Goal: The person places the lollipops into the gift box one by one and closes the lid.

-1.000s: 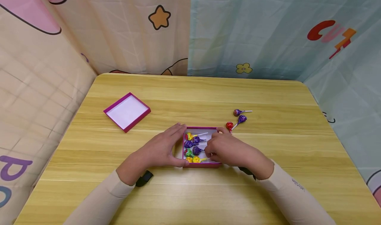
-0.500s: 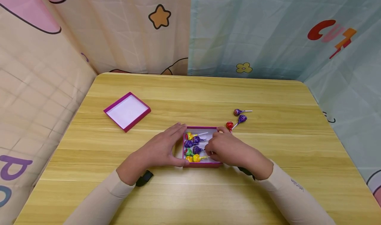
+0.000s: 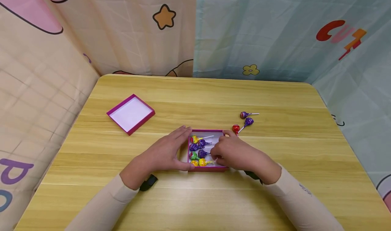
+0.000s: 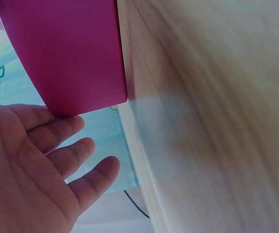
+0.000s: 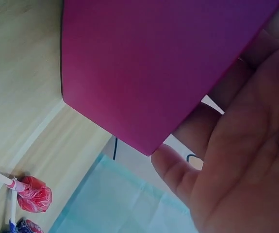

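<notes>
An open magenta box (image 3: 208, 169) with a white inside sits at the table's middle. Foil-wrapped lollipops lie in it, heads to the left: purple ones (image 3: 203, 154), a green one (image 3: 193, 156) and yellow ones (image 3: 202, 162). My left hand (image 3: 163, 153) holds the box's left side, thumb at the near corner and fingers at the far corner. My right hand (image 3: 236, 153) bends over the right wall, fingertips down inside by the sticks of a purple and a yellow lollipop; I cannot tell whether they pinch a stick. In the right wrist view, the little finger (image 5: 171, 167) touches the box's corner.
A magenta lid (image 3: 131, 114), white inside up, lies at the back left. Beyond my right hand are a red lollipop (image 3: 236, 129) and two purple lollipops (image 3: 248, 121) on the wooden table (image 3: 195, 203). Printed curtains (image 3: 253, 30) hang behind the table.
Both hands and the box stay in place. Inside the box, the front yellow lollipop has shifted very slightly.
</notes>
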Demonstrator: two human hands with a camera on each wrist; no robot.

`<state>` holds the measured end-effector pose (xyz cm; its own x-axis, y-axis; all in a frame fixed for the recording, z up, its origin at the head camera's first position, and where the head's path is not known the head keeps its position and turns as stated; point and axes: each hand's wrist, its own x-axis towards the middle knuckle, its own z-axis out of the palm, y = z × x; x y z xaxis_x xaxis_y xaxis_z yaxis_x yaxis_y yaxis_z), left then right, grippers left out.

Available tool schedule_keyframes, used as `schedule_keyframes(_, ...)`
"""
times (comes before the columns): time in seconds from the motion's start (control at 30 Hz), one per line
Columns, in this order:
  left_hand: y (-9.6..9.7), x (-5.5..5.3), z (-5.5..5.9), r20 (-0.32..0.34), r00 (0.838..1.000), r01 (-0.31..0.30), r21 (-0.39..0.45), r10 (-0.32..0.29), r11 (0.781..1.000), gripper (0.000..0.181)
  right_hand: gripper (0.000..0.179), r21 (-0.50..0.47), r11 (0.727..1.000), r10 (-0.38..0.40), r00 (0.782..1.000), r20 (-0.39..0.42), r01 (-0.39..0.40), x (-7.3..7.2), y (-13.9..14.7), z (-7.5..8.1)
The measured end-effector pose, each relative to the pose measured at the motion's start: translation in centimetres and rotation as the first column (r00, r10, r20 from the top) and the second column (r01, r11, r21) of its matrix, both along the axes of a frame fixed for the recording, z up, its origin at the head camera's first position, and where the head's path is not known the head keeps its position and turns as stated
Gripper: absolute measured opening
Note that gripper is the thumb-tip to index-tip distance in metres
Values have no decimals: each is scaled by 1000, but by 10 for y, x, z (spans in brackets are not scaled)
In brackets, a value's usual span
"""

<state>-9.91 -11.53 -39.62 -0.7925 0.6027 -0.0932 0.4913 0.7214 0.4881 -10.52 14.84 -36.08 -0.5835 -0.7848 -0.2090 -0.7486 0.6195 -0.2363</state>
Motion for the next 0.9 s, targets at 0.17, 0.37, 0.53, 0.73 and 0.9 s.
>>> schedule_keyframes(0.17, 0, 0, 0, -7, 1000, 6, -10, -6, 1000, 117, 6, -118, 993, -9, 999, 31, 13, -3, 6, 4)
schedule_keyframes(0.37, 1, 0, 1, -12, 1000, 10, -20, -10, 1000, 118, 13, -255, 964, -61, 997, 47, 71, -8, 20, 16)
schedule_keyframes(0.53, 1, -1, 1, -21, 1000, 17, -30, -18, 999, 117, 17, -324, 938, -133, 991, -1, 126, -12, 39, 22)
schedule_keyframes(0.73, 2, -1, 2, -15, 1000, 19, -22, -19, 1000, 117, 18, -357, 914, -219, 975, -33, 193, -19, 65, 20)
schedule_keyframes(0.9, 2, 0, 1, 0, 1000, 11, -21, -11, 1000, 117, 15, -349, 903, -276, 961, -26, 250, -26, 83, 15)
